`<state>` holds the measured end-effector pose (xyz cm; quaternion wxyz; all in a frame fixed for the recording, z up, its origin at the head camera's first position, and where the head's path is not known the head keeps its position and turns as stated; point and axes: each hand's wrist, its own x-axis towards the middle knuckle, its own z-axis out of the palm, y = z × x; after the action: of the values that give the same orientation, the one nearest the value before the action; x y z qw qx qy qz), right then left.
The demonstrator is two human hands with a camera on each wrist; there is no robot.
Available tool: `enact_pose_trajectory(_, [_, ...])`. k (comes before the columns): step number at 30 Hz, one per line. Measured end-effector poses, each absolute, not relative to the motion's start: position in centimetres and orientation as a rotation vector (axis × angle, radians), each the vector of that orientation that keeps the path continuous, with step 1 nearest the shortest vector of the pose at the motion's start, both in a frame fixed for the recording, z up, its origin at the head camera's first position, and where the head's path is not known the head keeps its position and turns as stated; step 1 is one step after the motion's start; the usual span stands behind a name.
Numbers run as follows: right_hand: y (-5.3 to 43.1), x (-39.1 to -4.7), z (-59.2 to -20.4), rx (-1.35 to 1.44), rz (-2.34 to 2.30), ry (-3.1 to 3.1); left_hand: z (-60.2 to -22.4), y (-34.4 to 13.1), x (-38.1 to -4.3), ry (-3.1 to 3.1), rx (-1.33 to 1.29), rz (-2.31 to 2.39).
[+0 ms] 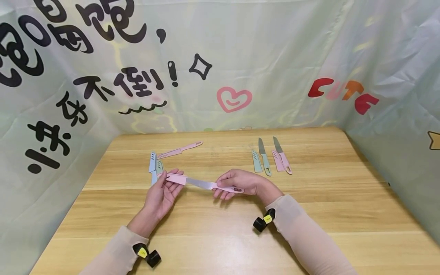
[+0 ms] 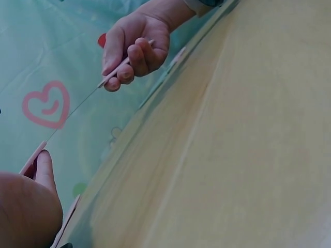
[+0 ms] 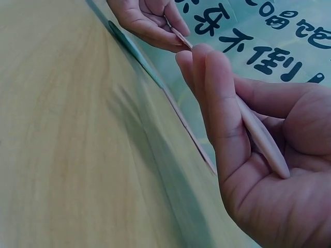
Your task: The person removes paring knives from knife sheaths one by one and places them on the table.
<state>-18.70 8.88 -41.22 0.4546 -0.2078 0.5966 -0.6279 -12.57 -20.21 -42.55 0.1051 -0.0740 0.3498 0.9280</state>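
My left hand (image 1: pixel 163 199) pinches a pink knife sheath (image 1: pixel 176 178) between thumb and fingers above the table. In my right hand (image 1: pixel 237 181) is the pink handle (image 3: pixel 261 137) of a knife, thumb on one side and fingers curled on the other. The knife's bare blade (image 1: pixel 200 183) spans the gap between the hands. Its front end meets the sheath's mouth, and its tip is hidden there. The left wrist view shows the blade edge-on as a thin line, in line with the sheath (image 2: pixel 34 156).
Behind my left hand lie a blue sheathed knife (image 1: pixel 152 162), a green sheath (image 1: pixel 159 166) and a pink sheathed knife (image 1: pixel 180 150). At the back right are a green knife (image 1: pixel 264 156) beside its sheath (image 1: pixel 256 161) and a pink knife (image 1: pixel 282 156) beside a pink sheath (image 1: pixel 277 160).
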Motion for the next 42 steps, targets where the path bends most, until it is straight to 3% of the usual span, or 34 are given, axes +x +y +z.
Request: enact_pose_trajectory(42, [10.6, -19.1, -39.5, -0.508, -1.495, 1.612, -42.0, -20.4, -13.1, 1.075, -0.263, 2.724])
